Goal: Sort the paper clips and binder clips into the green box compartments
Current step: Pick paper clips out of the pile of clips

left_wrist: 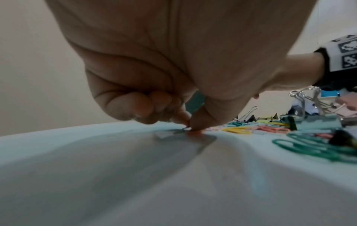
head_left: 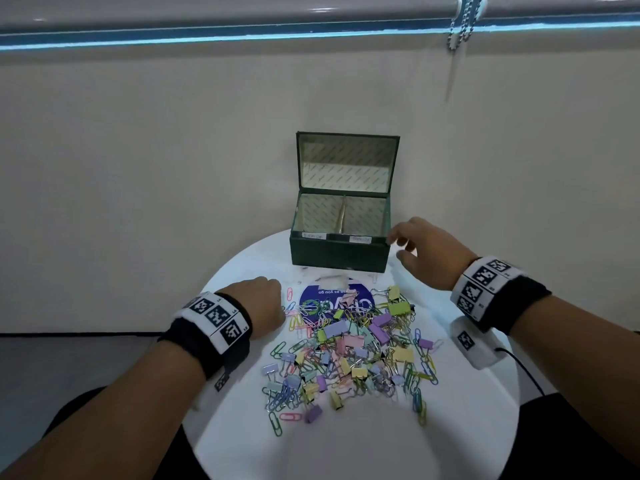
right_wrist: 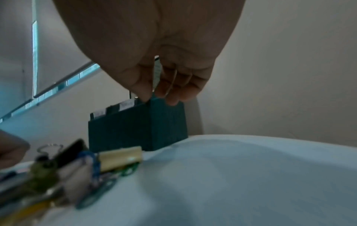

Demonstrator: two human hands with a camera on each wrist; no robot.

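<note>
A green box (head_left: 339,254) stands open at the back of the round white table (head_left: 346,445); a divider (head_left: 343,216) splits it into two compartments, both looking bare. A mixed pile of pastel binder clips and paper clips (head_left: 356,348) covers the table's middle. My left hand (head_left: 281,311) is at the pile's left edge. In the left wrist view its thumb and forefinger (left_wrist: 188,124) pinch a small paper clip (left_wrist: 185,128) against the tabletop. My right hand (head_left: 396,247) hovers at the box's (right_wrist: 135,125) front right corner, fingers (right_wrist: 172,97) relaxed and holding nothing.
A blue round sticker (head_left: 332,301) lies under the pile's far side. The box's lid leans back against the wall. A bead chain (head_left: 464,22) hangs at the top right. A black cable (head_left: 519,362) runs off the table's right edge.
</note>
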